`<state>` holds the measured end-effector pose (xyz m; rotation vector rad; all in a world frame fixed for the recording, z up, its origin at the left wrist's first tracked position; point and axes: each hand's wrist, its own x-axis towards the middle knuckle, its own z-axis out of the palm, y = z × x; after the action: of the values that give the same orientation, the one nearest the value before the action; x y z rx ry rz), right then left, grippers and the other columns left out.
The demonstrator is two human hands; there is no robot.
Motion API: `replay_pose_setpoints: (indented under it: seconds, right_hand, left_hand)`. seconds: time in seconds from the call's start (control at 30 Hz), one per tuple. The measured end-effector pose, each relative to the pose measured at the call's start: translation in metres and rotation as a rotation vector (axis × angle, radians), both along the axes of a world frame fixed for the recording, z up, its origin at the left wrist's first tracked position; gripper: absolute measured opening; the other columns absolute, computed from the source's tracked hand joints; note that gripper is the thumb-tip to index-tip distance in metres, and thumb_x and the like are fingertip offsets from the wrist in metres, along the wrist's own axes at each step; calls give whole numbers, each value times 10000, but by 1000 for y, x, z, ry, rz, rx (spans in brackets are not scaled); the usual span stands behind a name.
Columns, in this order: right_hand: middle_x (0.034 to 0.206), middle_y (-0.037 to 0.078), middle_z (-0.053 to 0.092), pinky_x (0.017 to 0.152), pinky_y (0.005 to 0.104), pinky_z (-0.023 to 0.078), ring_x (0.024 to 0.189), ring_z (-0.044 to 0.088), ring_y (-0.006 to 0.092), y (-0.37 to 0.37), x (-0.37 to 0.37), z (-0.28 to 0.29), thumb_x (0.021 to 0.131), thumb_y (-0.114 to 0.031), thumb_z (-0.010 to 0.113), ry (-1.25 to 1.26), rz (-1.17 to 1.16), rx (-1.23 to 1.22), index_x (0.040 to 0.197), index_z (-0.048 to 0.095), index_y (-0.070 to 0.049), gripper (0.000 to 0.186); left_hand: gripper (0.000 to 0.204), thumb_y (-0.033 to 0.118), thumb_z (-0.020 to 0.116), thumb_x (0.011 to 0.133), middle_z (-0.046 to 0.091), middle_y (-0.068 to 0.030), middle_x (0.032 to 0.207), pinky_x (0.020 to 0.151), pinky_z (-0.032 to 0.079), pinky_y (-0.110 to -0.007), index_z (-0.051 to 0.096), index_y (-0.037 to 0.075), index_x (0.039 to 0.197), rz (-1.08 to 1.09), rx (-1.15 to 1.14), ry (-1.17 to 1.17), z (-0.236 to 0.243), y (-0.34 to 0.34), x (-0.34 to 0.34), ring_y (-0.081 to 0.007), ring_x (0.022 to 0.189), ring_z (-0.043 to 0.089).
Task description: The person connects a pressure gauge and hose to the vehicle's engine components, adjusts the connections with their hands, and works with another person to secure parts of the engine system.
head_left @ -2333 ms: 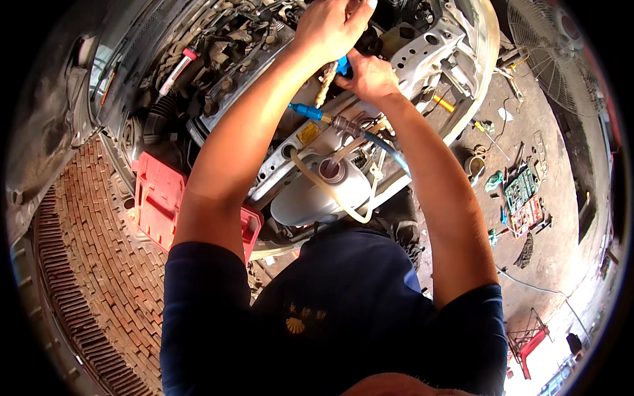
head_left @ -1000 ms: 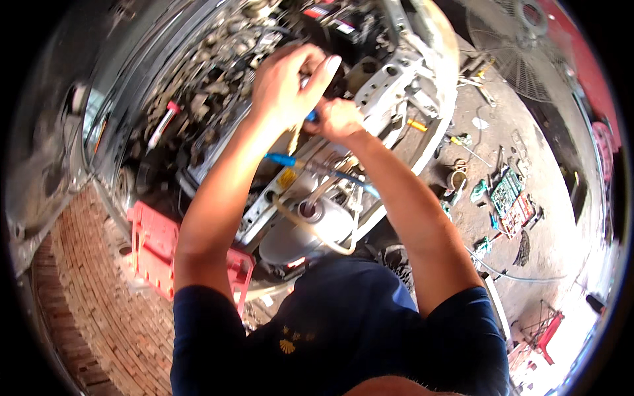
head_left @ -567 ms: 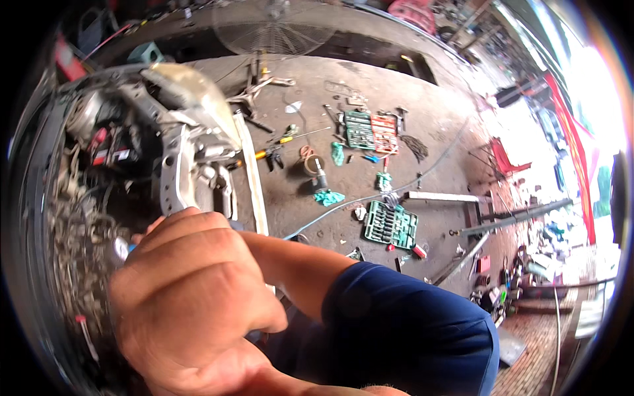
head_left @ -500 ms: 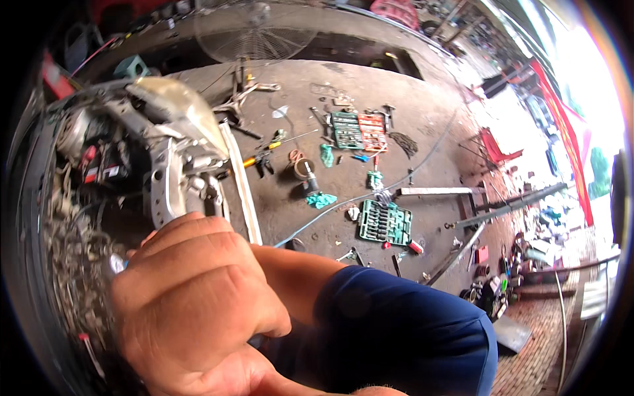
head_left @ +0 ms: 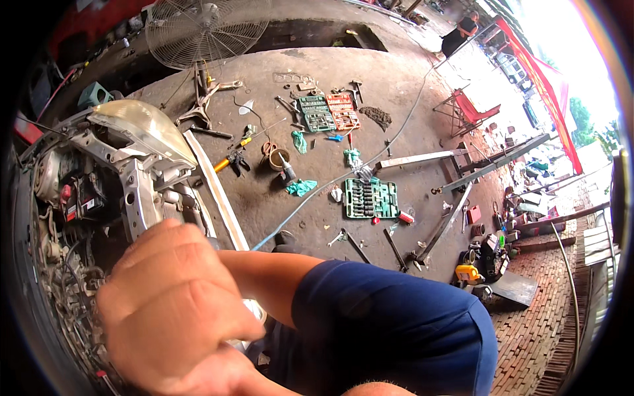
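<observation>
A large hand in the foreground, which looks like my left hand [head_left: 178, 310], is curled closed with its back toward me, close to the camera. What its fingers hold, if anything, is hidden. A pale shiny piece [head_left: 255, 309] shows just behind its lower knuckle; I cannot make out its kind. My right arm [head_left: 267, 267], in a navy sleeve, reaches left behind this hand, so my right hand is hidden. Both are beside an exposed car front, with its headlight [head_left: 142, 125], metal front frame [head_left: 135, 198] and battery [head_left: 86, 201].
On the floor lie a green socket case [head_left: 371, 199], a green-and-red tool case [head_left: 327, 112], several loose tools and teal gloves [head_left: 301, 187]. A hose [head_left: 314, 208] crosses there. A fan [head_left: 208, 33], a long metal hoist leg [head_left: 492, 164], a red chair [head_left: 469, 112] and a person [head_left: 460, 34] stand farther off.
The whole view has swung, shifting the floor and car toward the upper left. The closed foreground hand sits slightly farther left and lower. A person at the top right has come into view.
</observation>
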<state>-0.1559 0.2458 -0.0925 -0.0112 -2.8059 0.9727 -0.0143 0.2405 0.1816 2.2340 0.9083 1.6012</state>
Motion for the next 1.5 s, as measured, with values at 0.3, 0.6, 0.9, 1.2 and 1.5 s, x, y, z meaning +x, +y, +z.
replay_pose_setpoints:
  seconds: [0.3, 0.6, 0.9, 1.2, 1.5]
  right_hand:
    - [936, 159, 773, 822, 494, 604, 920, 753, 386, -4, -2, 13, 783, -464, 822, 48, 62, -31, 1191, 676, -137, 544]
    - [934, 164, 774, 833, 499, 601, 929, 758, 380, 1, -1, 3, 735, -524, 829, 1, 29, 19, 1231, 656, -138, 653]
    - [889, 156, 772, 798, 504, 594, 881, 752, 386, 0, 1, 3, 742, -515, 839, 26, 28, 36, 1206, 649, -113, 642]
    - [890, 152, 770, 795, 502, 593, 885, 753, 380, 1, 5, 11, 748, -534, 835, 17, 21, 60, 1219, 647, -127, 650]
    - [955, 172, 776, 854, 506, 598, 937, 756, 390, 1, 3, 4, 729, -569, 826, -8, 22, 33, 1231, 652, -130, 690]
  left_hand:
    - [291, 167, 631, 1006, 508, -82, 745, 674, 412, -336, 511, -17, 816, 849, -469, 144, -74, -78, -134, -197, 704, 487]
    - [334, 245, 604, 1087, 607, -154, 810, 765, 467, -410, 616, -62, 953, 1130, -642, 273, -147, -121, -259, -259, 759, 523]
    - [505, 379, 540, 1114, 608, -198, 763, 716, 453, -460, 627, -82, 926, 1220, -668, 235, -163, -113, -264, -325, 715, 547]
    - [559, 429, 504, 1120, 628, -180, 732, 665, 448, -470, 656, -59, 890, 1305, -579, 208, -167, -114, -257, -328, 665, 580]
    - [558, 412, 497, 1125, 627, -179, 723, 659, 448, -465, 661, -62, 880, 1285, -542, 168, -172, -113, -256, -329, 664, 582]
